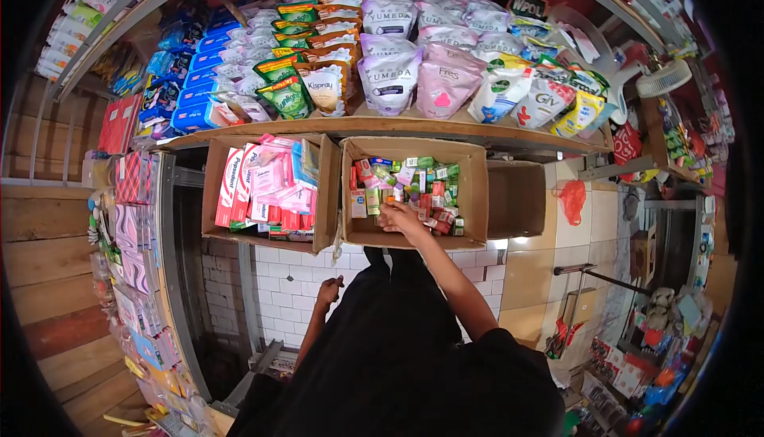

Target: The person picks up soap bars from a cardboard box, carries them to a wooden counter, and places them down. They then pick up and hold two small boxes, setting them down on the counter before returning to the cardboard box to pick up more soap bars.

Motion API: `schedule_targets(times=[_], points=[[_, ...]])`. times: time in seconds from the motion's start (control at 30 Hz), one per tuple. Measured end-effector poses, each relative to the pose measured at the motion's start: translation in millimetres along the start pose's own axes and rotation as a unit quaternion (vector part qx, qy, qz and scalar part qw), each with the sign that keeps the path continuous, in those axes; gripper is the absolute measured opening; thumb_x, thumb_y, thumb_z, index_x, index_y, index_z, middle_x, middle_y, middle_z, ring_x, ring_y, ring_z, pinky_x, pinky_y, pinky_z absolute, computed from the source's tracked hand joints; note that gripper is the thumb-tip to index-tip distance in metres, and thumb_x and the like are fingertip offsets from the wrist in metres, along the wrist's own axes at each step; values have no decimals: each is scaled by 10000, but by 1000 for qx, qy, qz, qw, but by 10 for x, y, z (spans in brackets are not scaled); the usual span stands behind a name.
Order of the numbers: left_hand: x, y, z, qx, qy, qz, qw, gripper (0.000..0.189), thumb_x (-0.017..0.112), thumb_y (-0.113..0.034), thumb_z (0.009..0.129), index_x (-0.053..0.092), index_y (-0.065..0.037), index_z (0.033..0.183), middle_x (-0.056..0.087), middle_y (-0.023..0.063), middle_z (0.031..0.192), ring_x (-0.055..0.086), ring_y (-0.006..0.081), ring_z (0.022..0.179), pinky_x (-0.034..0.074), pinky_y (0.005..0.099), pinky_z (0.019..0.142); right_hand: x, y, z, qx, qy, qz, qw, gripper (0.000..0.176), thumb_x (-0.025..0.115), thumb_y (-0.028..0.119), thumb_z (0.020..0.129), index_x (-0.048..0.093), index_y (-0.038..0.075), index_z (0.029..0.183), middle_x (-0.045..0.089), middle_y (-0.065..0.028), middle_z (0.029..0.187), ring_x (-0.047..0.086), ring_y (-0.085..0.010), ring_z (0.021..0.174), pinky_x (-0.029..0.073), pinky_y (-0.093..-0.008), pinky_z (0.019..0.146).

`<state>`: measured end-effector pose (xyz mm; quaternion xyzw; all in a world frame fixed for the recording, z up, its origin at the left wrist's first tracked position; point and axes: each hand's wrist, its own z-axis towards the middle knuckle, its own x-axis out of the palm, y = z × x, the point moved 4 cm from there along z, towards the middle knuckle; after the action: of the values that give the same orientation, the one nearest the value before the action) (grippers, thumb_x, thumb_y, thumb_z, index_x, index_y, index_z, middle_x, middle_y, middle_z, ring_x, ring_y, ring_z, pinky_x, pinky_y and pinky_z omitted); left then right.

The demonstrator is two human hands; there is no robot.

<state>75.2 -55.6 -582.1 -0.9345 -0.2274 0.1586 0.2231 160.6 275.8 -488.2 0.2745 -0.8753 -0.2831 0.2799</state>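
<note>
My right hand (pixel 401 219) reaches over the near edge of a cardboard box (pixel 482 198) full of small cartons (pixel 438 190) in green, red, white and purple. Its fingers are bent together at the near left part of the pile, beside a light green carton (pixel 372 201). Whatever they grip, if anything, is too small to make out. Low beside my body, my left hand (pixel 329 290) is curled closed, with nothing visible in it. Left of that box, a second cardboard box (pixel 325 198) contains Pepsodent toothpaste cartons (pixel 229 186) and pink packets (pixel 278 173).
Above the boxes, a wooden shelf (pixel 382 126) carries rows of pouches, including Yumeda pouches (pixel 390 79). Another cardboard box (pixel 516 198) stands at the right. Hanging goods (pixel 131 222) line the left side. A red plastic bag (pixel 571 201) lies on the tiled floor.
</note>
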Motion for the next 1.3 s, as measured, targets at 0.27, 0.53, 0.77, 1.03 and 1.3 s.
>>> schedule_targets(times=[0.27, 0.53, 0.77, 1.03, 1.3], points=[[278, -78, 95, 36, -33, -21, 999, 443, 624, -463, 907, 655, -37, 788, 584, 27, 661, 491, 107, 601, 400, 286, 558, -322, -443, 1086, 94, -84, -5, 992, 229, 634, 231, 904, 591, 41, 1025, 634, -39, 780, 533, -135, 568, 490, -274, 544], [328, -131, -117, -47, -79, -79, 993, 457, 612, -484, 910, 643, -48, 776, 529, 2, 637, 471, 101, 605, 383, 280, 563, -451, -788, 1849, 113, -98, -24, 988, 88, 582, 191, 927, 565, 110, 900, 547, -10, 687, 472, -104, 519, 437, -265, 500], [314, -244, -402, -58, -104, -153, 981, 469, 608, -504, 914, 588, -61, 761, 421, -21, 537, 383, 86, 476, 305, 261, 456, -279, -794, 2093, 126, -163, 141, 968, 118, 632, 207, 941, 554, 119, 945, 552, -43, 737, 535, -157, 583, 411, -248, 480], [303, -947, -608, -33, 56, -237, 969, 382, 606, -405, 952, 525, -113, 719, 390, -63, 564, 319, 48, 481, 263, 232, 473, -263, -666, 1999, 99, -168, 161, 967, 66, 648, 136, 910, 588, 120, 932, 581, -3, 773, 558, -123, 594, 449, -248, 497], [322, -1919, -767, 40, 289, -273, 917, 303, 524, -334, 1012, 511, -95, 826, 414, -46, 696, 333, 50, 584, 261, 216, 510, -583, -639, 1592, 115, -68, 67, 989, 116, 704, 151, 842, 635, 115, 928, 635, 12, 860, 593, -88, 652, 466, -198, 527]])
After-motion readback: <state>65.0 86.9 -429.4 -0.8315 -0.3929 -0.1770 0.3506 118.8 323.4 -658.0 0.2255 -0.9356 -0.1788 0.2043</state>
